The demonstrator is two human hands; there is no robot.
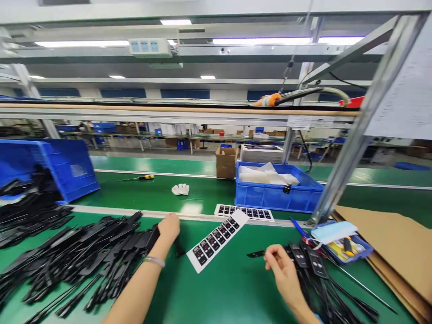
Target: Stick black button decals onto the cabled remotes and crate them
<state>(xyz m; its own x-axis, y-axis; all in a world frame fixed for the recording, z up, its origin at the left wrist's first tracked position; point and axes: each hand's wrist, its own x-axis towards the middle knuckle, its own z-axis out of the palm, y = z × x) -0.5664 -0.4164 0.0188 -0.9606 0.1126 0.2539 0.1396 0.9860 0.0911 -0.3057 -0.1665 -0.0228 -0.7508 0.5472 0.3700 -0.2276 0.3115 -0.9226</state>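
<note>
My left hand point(169, 227) is closed around a flat black cabled part point(153, 237) at the edge of a large pile of similar black parts point(97, 252). A dark cable end point(179, 248) hangs just beyond that hand, slightly blurred. Thumb and fingers pinched, my right hand point(281, 266) holds a small black label point(255, 254) that points left over the green bench. Between the hands lies a white label sheet point(216, 240) with a row of black labels. Right of my right hand, cabled parts with labels on their faces point(316, 262) lie bunched together.
A second label sheet point(263, 213) lies before a blue bin point(276, 198) of white papers. At left a tilted blue crate point(72, 171) holds black parts. A metal post point(347, 162), a small tray point(362, 246) and cardboard point(391, 238) border the right side.
</note>
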